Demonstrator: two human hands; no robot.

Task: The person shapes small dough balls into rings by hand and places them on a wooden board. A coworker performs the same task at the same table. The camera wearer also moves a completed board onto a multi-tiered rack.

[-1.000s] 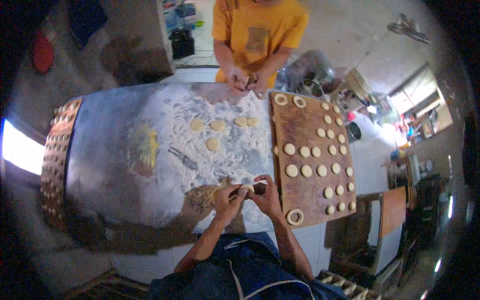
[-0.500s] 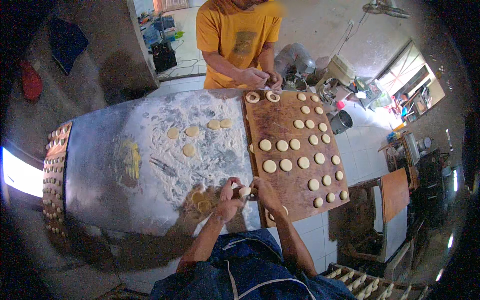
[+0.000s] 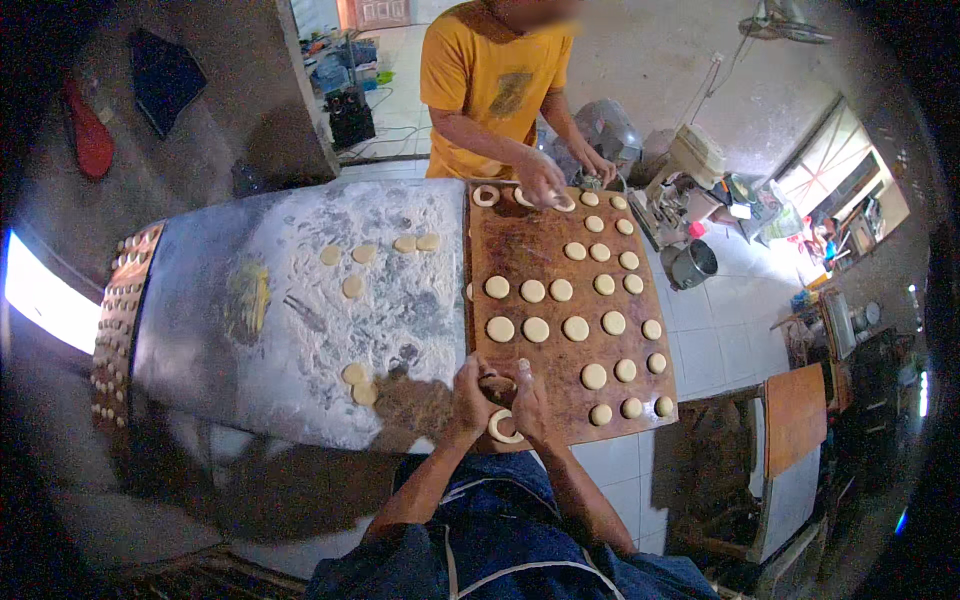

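Note:
My left hand [image 3: 468, 400] and my right hand [image 3: 532, 405] are curled facing each other over the near edge of the wooden board [image 3: 525, 365], just above a pale dough ring [image 3: 506, 438]. What lies between their fingers is too hidden to make out. Several round dough pieces [image 3: 576, 328] sit in loose rows on the board, with another ring [image 3: 486, 196] at its far left corner. To the left, a floured metal table [image 3: 200, 330] holds several flat dough discs [image 3: 353, 286], two of them overlapping close to my left hand.
A co-worker in an orange shirt [image 3: 485, 100] reaches a hand [image 3: 543, 182] over the board's far edge. Another board of dough pieces [image 3: 132, 260] lies at the table's left end. A metal bucket [image 3: 694, 262] stands right of the table; a wooden panel [image 3: 795, 420] leans at lower right.
Both my hands have moved from the floured metal onto the board's near edge, with the pale piece in them no longer clearly visible. The co-worker's hands moved right, over the board.

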